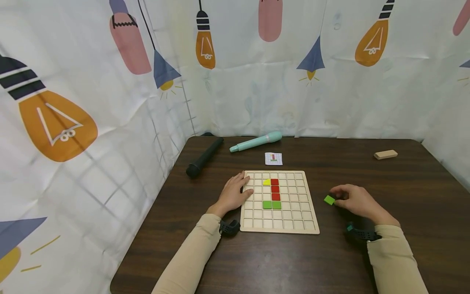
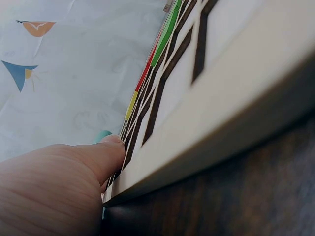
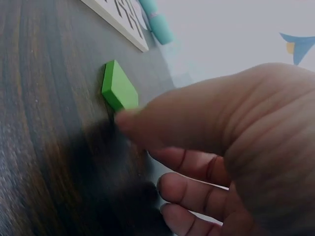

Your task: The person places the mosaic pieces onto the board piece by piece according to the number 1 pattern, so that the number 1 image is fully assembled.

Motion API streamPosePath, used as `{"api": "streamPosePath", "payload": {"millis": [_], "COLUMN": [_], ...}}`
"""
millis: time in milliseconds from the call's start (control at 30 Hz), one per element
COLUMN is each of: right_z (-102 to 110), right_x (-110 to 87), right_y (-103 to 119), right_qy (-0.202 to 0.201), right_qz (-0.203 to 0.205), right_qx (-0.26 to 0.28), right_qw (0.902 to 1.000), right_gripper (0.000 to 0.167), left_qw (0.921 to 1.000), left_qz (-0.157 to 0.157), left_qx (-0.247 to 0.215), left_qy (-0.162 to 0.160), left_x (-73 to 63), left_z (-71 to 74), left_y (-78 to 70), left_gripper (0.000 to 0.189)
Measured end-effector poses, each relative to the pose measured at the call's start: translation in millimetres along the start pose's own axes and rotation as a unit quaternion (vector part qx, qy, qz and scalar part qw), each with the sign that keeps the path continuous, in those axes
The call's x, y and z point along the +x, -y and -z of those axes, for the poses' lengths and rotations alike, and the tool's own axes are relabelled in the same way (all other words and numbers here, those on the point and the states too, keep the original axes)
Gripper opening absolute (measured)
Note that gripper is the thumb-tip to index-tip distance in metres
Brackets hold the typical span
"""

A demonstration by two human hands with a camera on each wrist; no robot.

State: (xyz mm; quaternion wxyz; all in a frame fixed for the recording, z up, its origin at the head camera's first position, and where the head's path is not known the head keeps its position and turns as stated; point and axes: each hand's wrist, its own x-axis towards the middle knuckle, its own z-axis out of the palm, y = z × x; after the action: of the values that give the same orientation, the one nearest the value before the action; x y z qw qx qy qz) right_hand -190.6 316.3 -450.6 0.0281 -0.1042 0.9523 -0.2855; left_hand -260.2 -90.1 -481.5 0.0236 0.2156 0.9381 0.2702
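Observation:
A light wooden grid board [image 1: 293,224] lies on the dark table. On it sit a yellow piece [image 1: 267,182] with a slanted edge, a column of three red tiles [image 1: 275,189] and two green tiles [image 1: 271,205] side by side. My left hand [image 1: 232,195] rests on the board's left edge, fingers extended; in the left wrist view its thumb [image 2: 110,150] lies over the rim. To the right of the board, a loose green tile [image 3: 120,86] lies on the wood. My right hand [image 1: 356,200] is right beside it, the thumb tip overlapping its corner, the other fingers loosely bent.
Behind the board lies a small printed card [image 1: 273,159] with a coloured grid pattern. A mint-green microphone-shaped object [image 1: 257,141] and a black microphone [image 1: 204,157] lie at the back left. A plain wooden block [image 1: 385,154] is at the back right, near the patterned curtain [image 1: 330,102].

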Motion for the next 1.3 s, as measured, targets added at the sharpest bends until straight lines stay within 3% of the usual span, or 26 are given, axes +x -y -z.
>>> {"api": "streamPosePath", "payload": {"millis": [367, 800, 1067, 1300], "right_z": [-6, -11, -15, -26], "right_x": [4.7, 7.7, 10.4, 16.2], "right_y": [6, 6, 9, 19], "right_qy": [-0.002, -0.028, -0.06, -0.065], "right_qz": [0.009, -0.013, -0.001, 0.015], "right_qx": [0.011, -0.012, -0.034, -0.008], "right_qw": [0.9999, 0.9995, 0.9976, 0.9977], "right_gripper": [0.034, 0.031, 0.032, 0.027], "left_qw": [1.0, 1.0, 1.0, 1.0], "left_qz": [0.001, 0.004, 0.006, 0.005], "left_qx": [0.0, 0.002, 0.002, 0.004], "left_qy": [0.0, 0.001, 0.0, 0.001], "left_x": [-0.2, -1.1, 0.4, -0.2], "left_z": [1.1, 2.0, 0.3, 1.1], "left_y": [-1.2, -3.4, -1.7, -2.4], "left_gripper": [0.059, 0.06, 0.059, 0.059]}}
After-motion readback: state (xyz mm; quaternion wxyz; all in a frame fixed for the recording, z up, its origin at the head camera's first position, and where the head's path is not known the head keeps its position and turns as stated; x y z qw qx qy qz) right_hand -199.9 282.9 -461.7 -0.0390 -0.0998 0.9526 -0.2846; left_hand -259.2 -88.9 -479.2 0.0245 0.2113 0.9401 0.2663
